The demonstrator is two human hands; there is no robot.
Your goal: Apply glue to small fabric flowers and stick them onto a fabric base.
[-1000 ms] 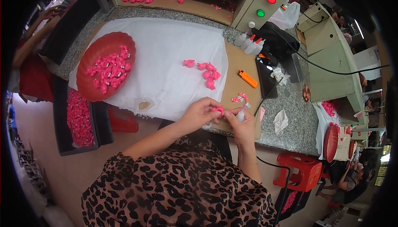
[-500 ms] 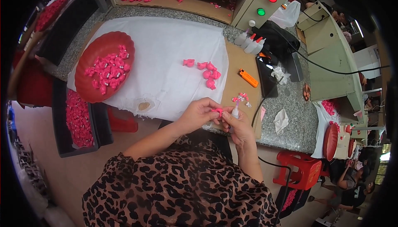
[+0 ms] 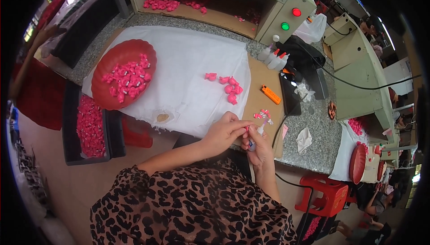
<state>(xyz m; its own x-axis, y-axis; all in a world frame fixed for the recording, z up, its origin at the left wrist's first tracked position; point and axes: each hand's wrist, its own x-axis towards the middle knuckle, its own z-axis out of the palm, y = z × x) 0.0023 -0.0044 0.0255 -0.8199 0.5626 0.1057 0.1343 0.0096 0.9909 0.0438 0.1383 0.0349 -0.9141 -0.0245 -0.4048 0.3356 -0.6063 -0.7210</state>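
My left hand [image 3: 225, 131] and my right hand [image 3: 261, 150] meet at the front edge of the bench. Between the left fingertips is a small pink piece [image 3: 247, 129], mostly hidden by the fingers. A small glue bottle [image 3: 252, 145] with a thin nozzle pointing up and away sits in my right hand, whose thumb and finger also come up against the pink piece. Just beyond the nozzle lies a little heap of pink and silvery-white bits [image 3: 263, 114]. Several pink moulded figures [image 3: 231, 88] rest on the white cloth [image 3: 183, 57] further away.
A red scalloped bowl [image 3: 99, 83] of pink parts stands left, above a dark bin [image 3: 107, 154] of more. An orange lighter [image 3: 271, 94], white bottles [image 3: 275, 60] and a dark tray lie right. A bench unit [image 3: 268, 25] stands behind; a black cable runs down beside my right hand.
The view has shifted a little. The glue bottle has swung so more of its body shows, and the pink piece is now more covered by my fingers.
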